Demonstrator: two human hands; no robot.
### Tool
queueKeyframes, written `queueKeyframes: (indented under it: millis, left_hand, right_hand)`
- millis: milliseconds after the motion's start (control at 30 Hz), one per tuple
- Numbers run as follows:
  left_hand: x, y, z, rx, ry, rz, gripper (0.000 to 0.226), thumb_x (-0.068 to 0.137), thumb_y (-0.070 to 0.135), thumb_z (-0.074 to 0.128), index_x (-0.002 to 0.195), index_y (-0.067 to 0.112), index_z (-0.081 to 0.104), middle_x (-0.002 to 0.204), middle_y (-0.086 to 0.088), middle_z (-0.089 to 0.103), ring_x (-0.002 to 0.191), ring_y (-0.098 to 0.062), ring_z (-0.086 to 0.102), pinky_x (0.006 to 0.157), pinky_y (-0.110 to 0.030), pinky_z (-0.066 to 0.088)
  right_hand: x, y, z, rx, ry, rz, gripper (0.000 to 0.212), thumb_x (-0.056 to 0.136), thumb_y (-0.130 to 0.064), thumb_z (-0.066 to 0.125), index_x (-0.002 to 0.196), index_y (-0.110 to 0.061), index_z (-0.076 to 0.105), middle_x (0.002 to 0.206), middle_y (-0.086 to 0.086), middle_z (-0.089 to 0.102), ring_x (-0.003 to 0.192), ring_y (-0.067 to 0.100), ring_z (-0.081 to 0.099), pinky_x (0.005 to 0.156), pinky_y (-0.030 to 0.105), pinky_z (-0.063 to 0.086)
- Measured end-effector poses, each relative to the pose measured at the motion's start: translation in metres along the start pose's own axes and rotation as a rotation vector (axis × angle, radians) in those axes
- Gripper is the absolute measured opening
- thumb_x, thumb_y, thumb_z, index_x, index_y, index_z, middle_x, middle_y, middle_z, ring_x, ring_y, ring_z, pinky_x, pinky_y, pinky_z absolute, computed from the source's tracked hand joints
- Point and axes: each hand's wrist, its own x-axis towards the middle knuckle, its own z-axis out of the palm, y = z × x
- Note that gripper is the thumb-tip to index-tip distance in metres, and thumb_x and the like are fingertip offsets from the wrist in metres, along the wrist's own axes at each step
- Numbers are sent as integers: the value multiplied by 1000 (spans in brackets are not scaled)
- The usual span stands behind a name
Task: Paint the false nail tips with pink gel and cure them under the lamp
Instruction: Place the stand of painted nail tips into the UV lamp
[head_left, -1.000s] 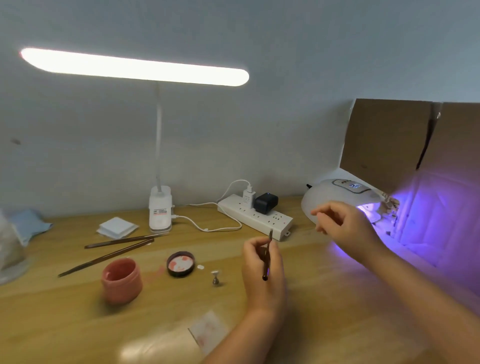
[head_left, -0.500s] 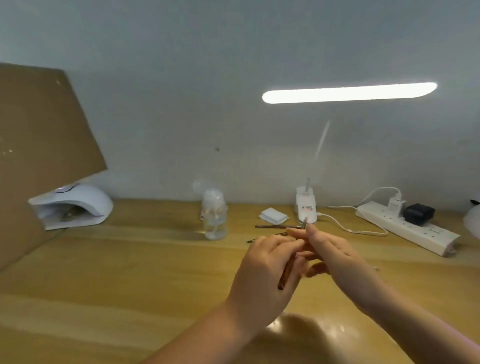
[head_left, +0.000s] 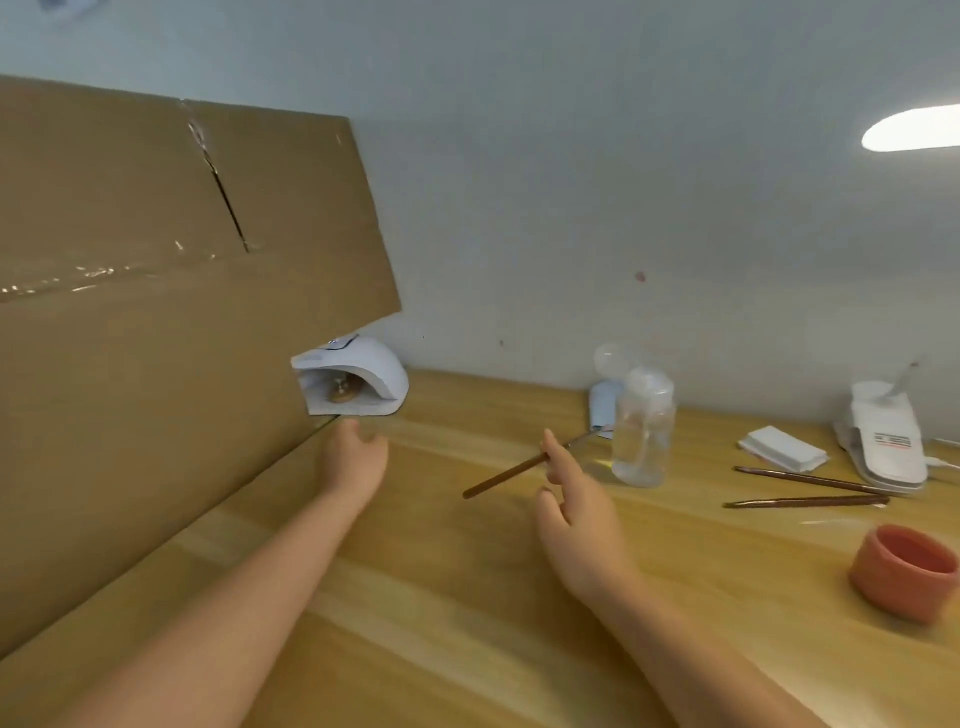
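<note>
A home nail-art desk: wooden tabletop (head_left: 467, 597), curing lamp (head_left: 358, 376), brushes (head_left: 810, 501), cardboard screen (head_left: 130, 312).

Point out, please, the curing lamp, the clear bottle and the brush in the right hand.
curing lamp (head_left: 382, 371), head view, on its white domed top.
clear bottle (head_left: 642, 441), head view, on the middle of its body.
brush (head_left: 506, 474), head view, on its brown handle.

A pale grey-blue wall (head_left: 597, 182) rises behind a light wooden table (head_left: 441, 597). A tall brown cardboard panel (head_left: 156, 312) stands along the table's left side. At the upper right, a lit white lamp bar (head_left: 914, 129) glows brightly
</note>
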Motion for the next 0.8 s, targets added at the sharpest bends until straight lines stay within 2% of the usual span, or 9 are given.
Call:
queueKeyframes:
  millis: [67, 133, 267, 433, 500, 600, 733, 800]
  left_hand:
    - [35, -12, 2, 69, 1, -21, 38, 94, 17, 48, 129, 3, 50, 127, -19, 58, 111, -39, 57, 81, -39, 47]
    - [61, -18, 7, 137, 30, -12, 34, 96, 17, 46, 125, 0, 50, 122, -21, 60, 108, -41, 57, 74, -38, 43]
    - [101, -23, 23, 262, 84, 38, 33, 100, 18, 47, 125, -2, 50, 124, -23, 60, 114, -40, 56, 85, -39, 44]
    - [143, -24, 37, 333, 120, -73, 53, 101, 21, 46, 141, -10, 29, 143, -29, 40, 132, -40, 42, 106, -41, 36]
    - [156, -26, 40, 355, 123, -90, 53, 103, 19, 41, 143, -12, 24, 146, -29, 37, 135, -39, 39, 111, -40, 30]
    - [169, -28, 43, 306, 206, -91, 41, 102, 17, 41, 134, -8, 43, 134, -27, 52, 125, -40, 49, 106, -42, 37]
    - [163, -25, 44, 291, 249, -67, 31, 100, 15, 46, 122, -5, 55, 122, -23, 60, 115, -39, 56, 96, -47, 47]
    - [150, -20, 41, 297, 240, -70, 31, 99, 17, 50, 121, -4, 55, 121, -22, 60, 115, -38, 53, 91, -43, 48]
  right_hand:
    - [3, 4, 12, -37, -32, -10, 64, 95, -19, 39, 151, -37, 13, 136, -9, 45, 129, 9, 37, 100, 24, 32]
    - [4, 9, 15, -59, -45, -45, 67, 93, -21, 40, 151, -39, 11, 132, -15, 43, 129, 6, 36, 97, 22, 30]
    - [6, 10, 15, -107, -73, -98, 72, 90, -23, 42, 150, -41, 9, 131, -20, 37, 129, 2, 33, 99, 19, 29]
    - [5, 6, 16, -201, -33, -143, 74, 87, -24, 47, 150, -40, 11, 119, -27, 34, 116, -8, 29, 89, 6, 19]
    - [4, 5, 16, -215, -29, -152, 75, 85, -23, 49, 149, -39, 13, 111, -30, 36, 111, -8, 30, 88, 0, 18]
    - [6, 2, 16, -246, -34, -175, 76, 82, -20, 53, 148, -36, 18, 104, -40, 31, 103, -11, 28, 90, -5, 17]
    - [4, 0, 18, -309, -60, -223, 74, 76, -25, 50, 148, -26, 31, 118, -21, 54, 112, -1, 37, 91, 2, 21]
    - [3, -1, 18, -339, -42, -244, 73, 73, -25, 50, 145, -21, 39, 116, -16, 59, 112, 6, 45, 91, 7, 25]
